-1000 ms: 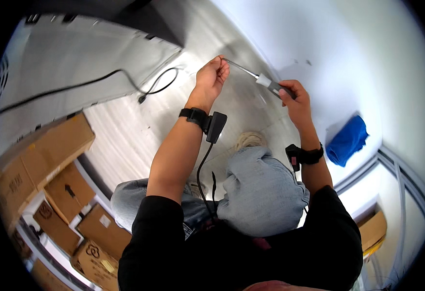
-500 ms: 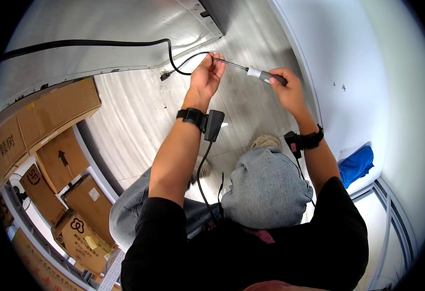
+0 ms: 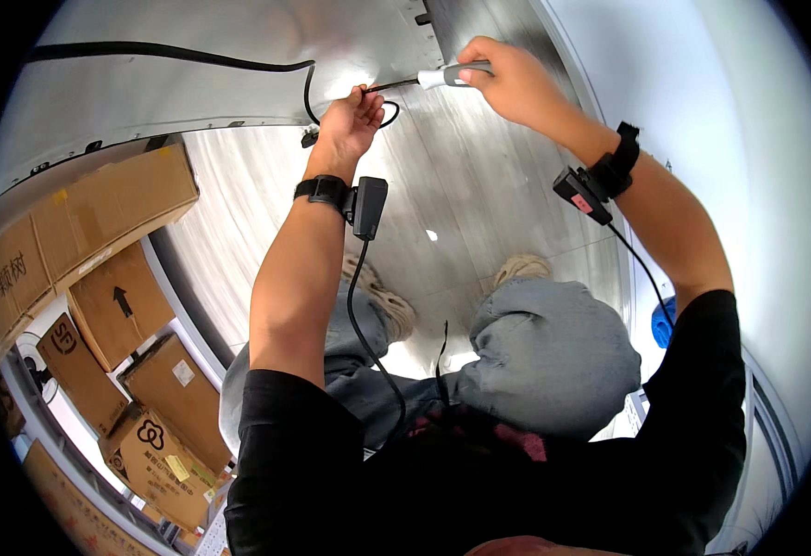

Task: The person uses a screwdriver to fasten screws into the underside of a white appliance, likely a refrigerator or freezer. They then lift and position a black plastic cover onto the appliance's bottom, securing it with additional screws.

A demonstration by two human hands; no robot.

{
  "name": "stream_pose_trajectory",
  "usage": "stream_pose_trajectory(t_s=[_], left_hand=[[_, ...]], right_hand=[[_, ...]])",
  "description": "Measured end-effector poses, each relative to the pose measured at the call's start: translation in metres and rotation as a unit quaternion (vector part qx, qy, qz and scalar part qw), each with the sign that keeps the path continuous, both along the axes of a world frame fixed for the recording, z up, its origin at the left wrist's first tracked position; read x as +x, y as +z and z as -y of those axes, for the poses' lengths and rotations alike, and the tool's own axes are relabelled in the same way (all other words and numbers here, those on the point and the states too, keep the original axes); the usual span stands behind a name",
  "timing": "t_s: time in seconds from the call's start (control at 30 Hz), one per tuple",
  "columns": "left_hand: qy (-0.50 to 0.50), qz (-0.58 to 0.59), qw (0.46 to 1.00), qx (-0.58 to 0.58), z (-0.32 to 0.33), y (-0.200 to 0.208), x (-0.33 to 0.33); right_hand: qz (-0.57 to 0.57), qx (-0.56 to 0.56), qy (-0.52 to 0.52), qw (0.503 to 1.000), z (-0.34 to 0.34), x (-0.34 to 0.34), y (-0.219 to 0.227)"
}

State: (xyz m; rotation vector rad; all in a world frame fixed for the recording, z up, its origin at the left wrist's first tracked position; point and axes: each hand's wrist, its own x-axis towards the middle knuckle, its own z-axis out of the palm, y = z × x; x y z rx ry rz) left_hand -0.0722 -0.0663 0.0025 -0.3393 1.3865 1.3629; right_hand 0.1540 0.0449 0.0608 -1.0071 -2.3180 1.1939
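My right hand (image 3: 513,82) grips the white-and-grey handle of a screwdriver (image 3: 435,78), held almost level and pointing left. Its dark shaft reaches the fingertips of my left hand (image 3: 353,122), which are pinched together at the tip. Whatever small thing may sit between those fingertips is hidden. A thin black cable (image 3: 309,93) drops behind my left hand and shows again as a loop to its right. Below and left of the hand lies a small black plug-like end (image 3: 310,139). Both hands are close to the lower edge of a metal panel (image 3: 238,97).
Cardboard boxes (image 3: 100,208) are stacked on a shelf at the left. A white wall (image 3: 683,102) rises on the right, with a blue item (image 3: 664,322) low beside it. Both wrists carry black strapped devices with cables. My knees and shoes are over the pale floor (image 3: 442,204).
Both hands have moved up and left, nearer the metal panel, with the screwdriver. The screwdriver has turned closer to level. My right knee has shifted to the right.
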Motion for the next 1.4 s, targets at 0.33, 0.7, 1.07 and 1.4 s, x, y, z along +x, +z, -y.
stream_pose_trajectory(t_s=[0.33, 0.7, 1.07, 1.4], left_hand=[[0.057, 0.078, 0.995, 0.027, -0.008, -0.013, -0.042], [-0.119, 0.038, 0.99, -0.061, -0.002, -0.085, 0.011], [-0.248, 0.007, 0.967, -0.063, -0.031, -0.113, 0.019], [-0.23, -0.01, 0.972, -0.046, -0.046, -0.135, 0.01]], right_hand=[[0.12, -0.1, -0.037, 0.987, 0.021, -0.055, 0.037], [-0.048, -0.367, -0.397, 0.84, 0.156, -0.005, -0.104], [-0.014, -0.289, -0.47, 0.834, 0.196, -0.042, -0.172], [0.006, -0.206, -0.459, 0.864, 0.184, -0.058, -0.173]])
